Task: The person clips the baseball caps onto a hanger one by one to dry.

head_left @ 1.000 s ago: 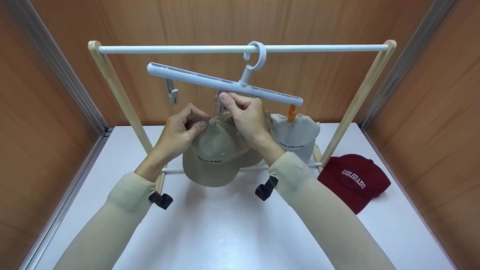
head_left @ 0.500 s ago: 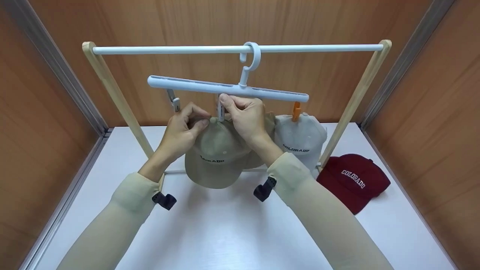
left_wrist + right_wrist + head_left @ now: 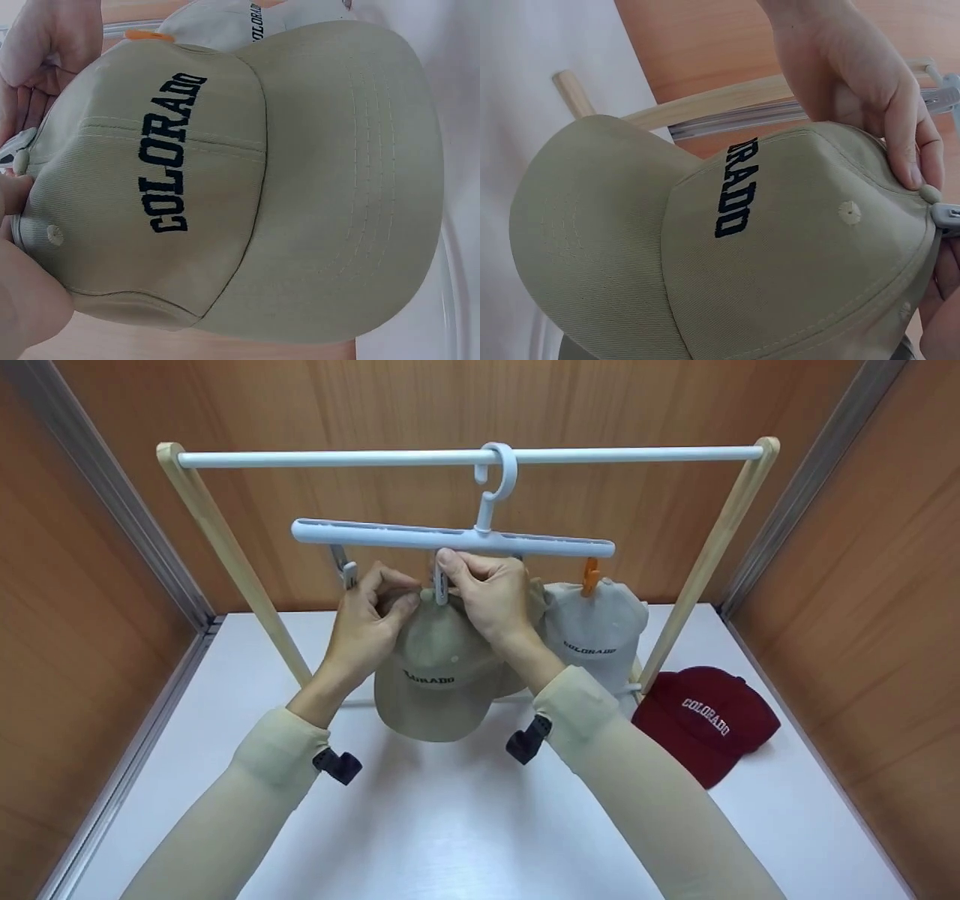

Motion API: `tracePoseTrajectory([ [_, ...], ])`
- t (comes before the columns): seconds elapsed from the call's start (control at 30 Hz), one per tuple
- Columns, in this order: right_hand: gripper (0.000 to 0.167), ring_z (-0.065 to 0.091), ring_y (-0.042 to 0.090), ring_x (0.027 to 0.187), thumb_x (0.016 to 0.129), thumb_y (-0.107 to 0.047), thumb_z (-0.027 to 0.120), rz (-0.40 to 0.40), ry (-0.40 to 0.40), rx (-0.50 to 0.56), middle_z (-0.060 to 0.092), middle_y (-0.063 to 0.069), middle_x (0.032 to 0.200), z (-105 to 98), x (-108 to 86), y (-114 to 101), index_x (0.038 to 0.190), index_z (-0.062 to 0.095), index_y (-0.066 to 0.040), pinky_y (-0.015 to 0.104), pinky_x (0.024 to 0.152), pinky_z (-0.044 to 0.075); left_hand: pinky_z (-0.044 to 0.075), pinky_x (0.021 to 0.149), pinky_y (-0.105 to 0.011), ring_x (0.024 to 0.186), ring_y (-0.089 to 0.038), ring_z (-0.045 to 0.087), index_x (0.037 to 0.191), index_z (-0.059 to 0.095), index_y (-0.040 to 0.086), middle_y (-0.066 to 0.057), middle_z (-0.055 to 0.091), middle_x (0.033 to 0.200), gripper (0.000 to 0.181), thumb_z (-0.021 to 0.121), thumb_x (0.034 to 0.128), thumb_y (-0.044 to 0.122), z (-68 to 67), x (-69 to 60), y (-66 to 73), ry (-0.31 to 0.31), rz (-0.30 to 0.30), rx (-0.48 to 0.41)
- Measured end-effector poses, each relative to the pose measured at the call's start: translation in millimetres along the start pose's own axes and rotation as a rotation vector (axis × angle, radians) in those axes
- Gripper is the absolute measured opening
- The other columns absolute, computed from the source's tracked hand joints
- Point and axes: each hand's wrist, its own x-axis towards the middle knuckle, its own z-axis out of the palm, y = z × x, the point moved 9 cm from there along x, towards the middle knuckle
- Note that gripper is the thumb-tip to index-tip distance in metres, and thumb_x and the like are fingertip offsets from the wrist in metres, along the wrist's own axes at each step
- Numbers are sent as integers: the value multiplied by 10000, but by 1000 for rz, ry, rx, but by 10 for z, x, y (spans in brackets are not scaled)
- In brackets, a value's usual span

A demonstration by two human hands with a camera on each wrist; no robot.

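An olive-beige baseball cap (image 3: pixel 442 660) marked COLORADO hangs brim down below a pale blue hanger (image 3: pixel 375 535). My left hand (image 3: pixel 367 622) pinches its crown beside the top button (image 3: pixel 930 193). At the crown, a grey clip (image 3: pixel 440 585) sits on the fabric; my right hand (image 3: pixel 495 592) holds this clip between thumb and fingers. In the right wrist view the clip's tip meets the cap next to the button. Another beige cap (image 3: pixel 537 601) hangs behind, mostly hidden by my right hand. To the right, an orange clip (image 3: pixel 591 577) holds a light grey cap (image 3: pixel 596 622).
The hanger hooks over the white rail (image 3: pixel 322 458) of a wooden-legged rack (image 3: pixel 232 555). A free grey clip (image 3: pixel 346 570) dangles at the hanger's left end. A dark red cap (image 3: pixel 709 720) lies on the white table (image 3: pixel 420 840) at right. Wooden panels enclose the sides and back.
The hanger's left end has dropped, so its bar is closer to level. The olive-beige cap has shifted slightly right, my left hand moving with it. My right hand stays at the clip.
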Motion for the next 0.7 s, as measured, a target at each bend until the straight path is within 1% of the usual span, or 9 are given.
tracePoseTrajectory([
  [0.13,204,793,194,985,1032,-178,721,-13,9,-9,818,101,1002,-6,-2,-12,1103,829,-20,329,882,631,539,994,-273,1147,-169,689,1199,645,27,-45,692,1154,148,649,1056,62,8,-11,21,31,-7,-48],
  [0.2,207,794,251,1002,1035,-167,715,-12,5,20,812,143,995,-1,-2,-10,1080,829,0,343,888,632,536,980,-268,1135,-175,685,1203,640,19,-50,693,1158,152,646,1055,53,14,-13,16,44,-15,-64],
  [0.3,209,792,277,1013,1035,-161,714,-3,3,51,805,175,993,2,-4,0,1068,828,11,354,883,634,535,981,-266,1131,-160,685,1203,637,15,-50,709,1167,154,647,1051,37,15,-17,1,68,-19,-68],
  [0.37,212,793,265,1008,1035,-163,716,1,2,58,805,173,990,2,-6,4,1065,828,15,360,881,635,538,985,-272,1127,-158,688,1202,637,22,-51,719,1171,156,651,1046,28,9,-16,-7,87,-18,-65],
  [0.43,212,795,209,989,1033,-173,720,-4,3,34,812,135,986,-4,-8,2,1074,829,4,348,886,632,536,999,-281,1130,-154,687,1205,636,27,-54,724,1172,160,652,1046,30,7,-16,-7,99,-19,-67],
  [0.53,225,788,173,986,1032,-180,721,-13,-9,2,815,112,1002,-5,-22,11,1102,820,10,336,898,628,531,1017,-287,1146,-147,682,1215,628,39,-44,720,1182,164,647,1052,41,9,-19,-18,96,-26,-59],
  [0.7,299,763,161,1085,1038,-188,716,-16,-56,-55,800,104,1134,6,-70,39,1244,762,25,317,942,609,523,1038,-289,1168,-125,666,1234,606,47,-29,694,1201,165,622,1070,58,13,-32,-37,60,-30,-21],
])
